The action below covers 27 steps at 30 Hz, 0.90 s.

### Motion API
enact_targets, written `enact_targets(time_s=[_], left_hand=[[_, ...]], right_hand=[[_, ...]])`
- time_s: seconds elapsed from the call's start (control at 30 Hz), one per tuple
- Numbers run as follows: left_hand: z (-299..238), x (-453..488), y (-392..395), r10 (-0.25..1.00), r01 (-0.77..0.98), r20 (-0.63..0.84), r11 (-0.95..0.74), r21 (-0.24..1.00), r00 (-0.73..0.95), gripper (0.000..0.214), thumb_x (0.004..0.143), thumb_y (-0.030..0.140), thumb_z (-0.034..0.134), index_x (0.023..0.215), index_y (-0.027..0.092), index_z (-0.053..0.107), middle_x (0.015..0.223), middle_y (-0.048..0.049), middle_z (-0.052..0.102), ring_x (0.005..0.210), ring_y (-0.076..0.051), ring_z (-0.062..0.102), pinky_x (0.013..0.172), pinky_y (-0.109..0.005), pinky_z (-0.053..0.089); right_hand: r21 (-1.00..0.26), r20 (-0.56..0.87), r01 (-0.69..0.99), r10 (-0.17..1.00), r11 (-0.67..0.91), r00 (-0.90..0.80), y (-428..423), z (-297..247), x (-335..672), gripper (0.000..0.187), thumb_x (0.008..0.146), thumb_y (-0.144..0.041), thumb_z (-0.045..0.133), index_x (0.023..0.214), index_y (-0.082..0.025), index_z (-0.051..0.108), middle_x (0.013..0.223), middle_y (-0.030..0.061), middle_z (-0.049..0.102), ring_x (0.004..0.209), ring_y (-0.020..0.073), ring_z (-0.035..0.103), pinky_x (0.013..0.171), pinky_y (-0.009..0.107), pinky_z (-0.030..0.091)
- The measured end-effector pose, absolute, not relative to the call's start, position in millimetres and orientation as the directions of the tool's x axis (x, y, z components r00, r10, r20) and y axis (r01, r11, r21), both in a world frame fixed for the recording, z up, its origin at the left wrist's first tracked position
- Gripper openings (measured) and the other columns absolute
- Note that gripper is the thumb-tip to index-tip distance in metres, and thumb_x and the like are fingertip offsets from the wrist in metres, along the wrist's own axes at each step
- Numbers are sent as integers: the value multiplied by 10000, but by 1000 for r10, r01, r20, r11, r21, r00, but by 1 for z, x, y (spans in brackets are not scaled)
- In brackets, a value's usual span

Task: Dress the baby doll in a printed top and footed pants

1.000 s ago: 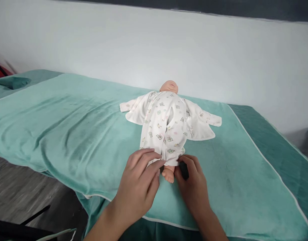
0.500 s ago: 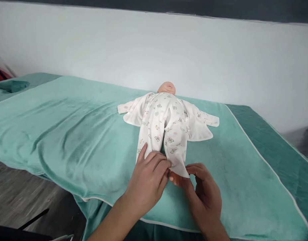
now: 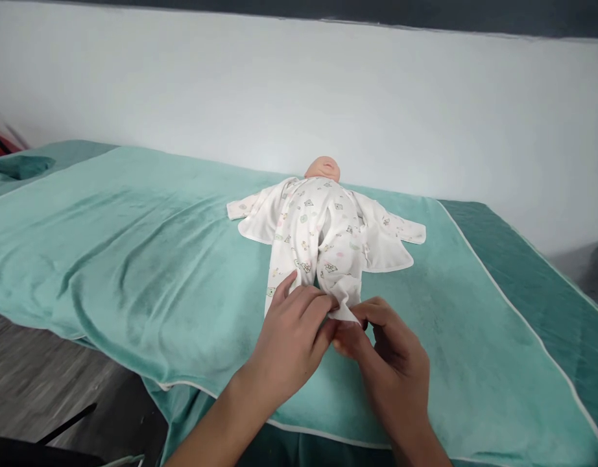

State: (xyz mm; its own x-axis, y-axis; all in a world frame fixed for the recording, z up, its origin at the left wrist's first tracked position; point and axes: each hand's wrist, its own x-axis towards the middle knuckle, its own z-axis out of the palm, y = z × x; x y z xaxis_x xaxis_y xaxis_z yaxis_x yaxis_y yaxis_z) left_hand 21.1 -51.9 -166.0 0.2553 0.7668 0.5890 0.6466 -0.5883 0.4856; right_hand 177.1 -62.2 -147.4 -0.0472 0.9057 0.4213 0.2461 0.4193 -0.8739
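A baby doll (image 3: 323,168) lies on its back, its head toward the wall. It is dressed in white patterned baby clothes (image 3: 306,214) with the sleeves spread to both sides. My left hand (image 3: 294,331) pinches the hem of the trouser leg (image 3: 348,292) on the right, its palm beside the other leg. On the hem's other side, my right hand (image 3: 394,357) grips the same edge between thumb and fingers. The cloth is bunched above the hem. Below it the doll's foot (image 3: 345,340) shows partly, largely covered by my fingers.
A light green blanket (image 3: 449,363) with pale edging covers the table, over a darker green cloth (image 3: 537,279). A white wall (image 3: 279,91) rises directly behind. Grey floor (image 3: 41,370) and a dark bar show at the lower left.
Both hands have moved a little up the leg, toward the doll's body. The trouser hem has gone up with them, and the cloth has wrinkled.
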Motion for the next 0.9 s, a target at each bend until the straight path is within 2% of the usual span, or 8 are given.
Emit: enact_targets(time_s=[0.17,0.27,0.37,0.53,0.67,0.77,0.9], left_hand=[[-170,19,-60,700,722,676,-589,363,231,217,894,81,536,1074,190,592,891,-17,679,833,-160,641,1084,-474,461],[-174,19,-74,675,729,705,-592,343,216,224,893,64,550,1082,176,597,832,-14,658,790,-158,615,1049,-477,482],[-179,18,-89,665,716,708,-612,335,238,215,899,63,577,1092,153,604,822,-23,653,784,-159,602,1048,-494,476],[-187,11,-102,652,680,706,-652,336,276,285,887,16,577,1145,134,608,910,-75,659,881,-200,602,900,-431,520],[-189,2,-103,726,786,655,-523,331,208,353,901,84,631,1244,151,582,1138,-131,640,1091,-264,583,922,-438,515],[-191,-3,-104,787,837,596,-427,341,159,340,917,153,648,1249,181,579,1146,-119,622,1069,-255,586,883,-418,526],[-194,-4,-106,787,820,608,-414,395,105,294,923,108,616,1203,194,586,1097,-97,604,1031,-228,587,847,-372,534]], right_hand=[[-722,543,433,830,539,-126,-71,-157,194,122,920,-123,636,958,-238,643,797,-2,635,657,126,599,584,256,471],[-586,591,568,784,578,-188,-79,-168,205,142,924,-122,622,1003,-240,631,841,13,657,700,136,643,593,244,496],[-527,580,629,783,571,-225,-86,-180,212,130,932,-128,599,1002,-238,596,829,4,647,687,129,648,597,228,509],[-514,494,662,819,546,-292,-87,-193,222,65,947,-184,589,972,-240,569,762,-25,614,610,120,615,545,219,485],[-575,420,601,831,554,-364,-81,-187,229,87,962,-276,622,898,-237,578,758,-21,622,622,123,611,553,224,482],[-662,375,547,858,512,-350,-75,-180,229,182,998,-283,561,826,-226,583,732,-14,609,612,120,594,551,226,470],[-719,392,525,889,456,-235,-61,-174,223,217,1000,-261,544,790,-221,583,712,-16,596,610,118,569,556,235,454]])
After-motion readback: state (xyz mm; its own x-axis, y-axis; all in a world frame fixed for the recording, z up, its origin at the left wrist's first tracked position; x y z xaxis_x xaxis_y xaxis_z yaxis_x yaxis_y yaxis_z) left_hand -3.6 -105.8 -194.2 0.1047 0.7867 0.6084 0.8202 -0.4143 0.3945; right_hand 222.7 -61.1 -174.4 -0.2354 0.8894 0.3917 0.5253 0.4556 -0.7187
